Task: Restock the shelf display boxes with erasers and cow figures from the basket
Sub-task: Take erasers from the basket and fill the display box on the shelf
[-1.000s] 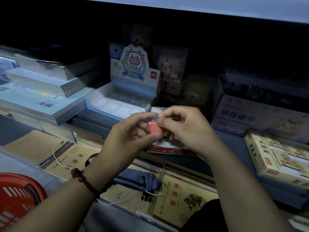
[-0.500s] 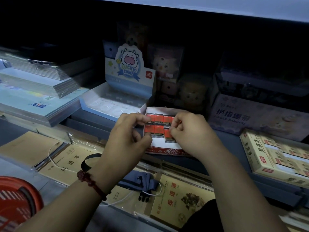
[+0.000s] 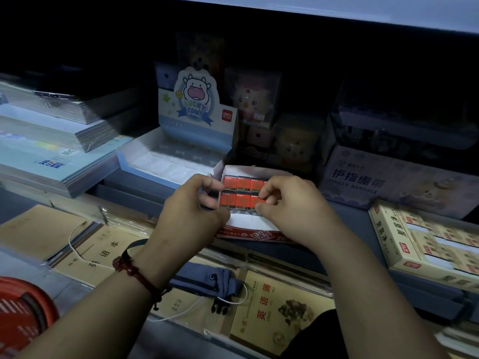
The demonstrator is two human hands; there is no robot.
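A red-and-white eraser box (image 3: 252, 225) lies open on the shelf edge with two rows of red erasers (image 3: 237, 200) at its back. My left hand (image 3: 189, 211) grips the box's left wall, thumb on top by the back row. My right hand (image 3: 290, 206) pinches a red eraser (image 3: 259, 201) at the right end of the front row, set down in the box. The blue "Lucky Cow" display box (image 3: 145, 161) stands behind and to the left; its clear tray looks empty of figures. The red basket (image 3: 23, 312) shows at the lower left corner.
Stacks of notebooks (image 3: 59, 141) fill the left of the shelf. A finger bandage box (image 3: 363, 180) and a cream box of small packs (image 3: 425, 244) sit at the right. Exercise books (image 3: 274, 307), a blue pouch (image 3: 207, 281) and a white cable lie below.
One second ago both hands held a single red eraser above the box. They have since moved down and forward, and the eraser now sits in the front row.
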